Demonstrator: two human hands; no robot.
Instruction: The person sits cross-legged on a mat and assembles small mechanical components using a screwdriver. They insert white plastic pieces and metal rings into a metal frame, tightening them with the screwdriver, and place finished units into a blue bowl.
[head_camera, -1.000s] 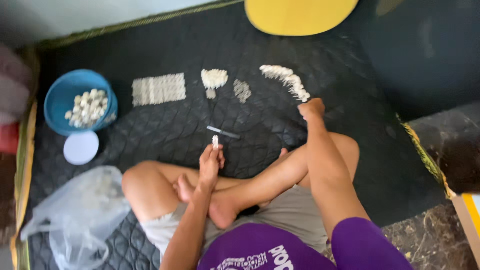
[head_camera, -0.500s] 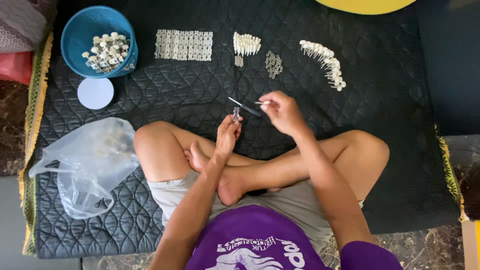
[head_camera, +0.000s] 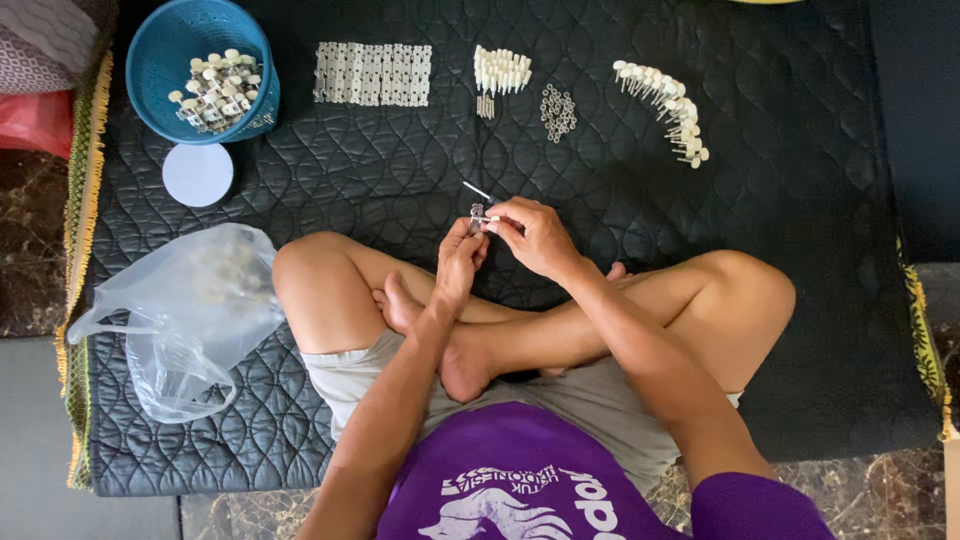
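Note:
I sit cross-legged on a black quilted mat (head_camera: 790, 190). My left hand (head_camera: 459, 261) pinches a small metal part (head_camera: 477, 213) just above my knees. My right hand (head_camera: 532, 232) meets it from the right, its fingertips holding a small white pin against that part. A thin metal tool (head_camera: 476, 190) lies on the mat just beyond the fingers. Farther out lie a flat row of white strips (head_camera: 372, 73), a bunch of white pegs (head_camera: 500, 70), a small heap of metal rings (head_camera: 557, 110) and a curved line of white-headed pins (head_camera: 665, 108).
A blue basket (head_camera: 165, 70) with several white and metal pieces stands at the far left, a white round lid (head_camera: 197, 174) beside it. A clear plastic bag (head_camera: 180, 310) lies by my left knee. Red and patterned cloth (head_camera: 35, 90) sits off the mat's left edge.
My right hand came back from the curved line of pins at the far right and joined my left hand over the small part. The view tilted down and closer.

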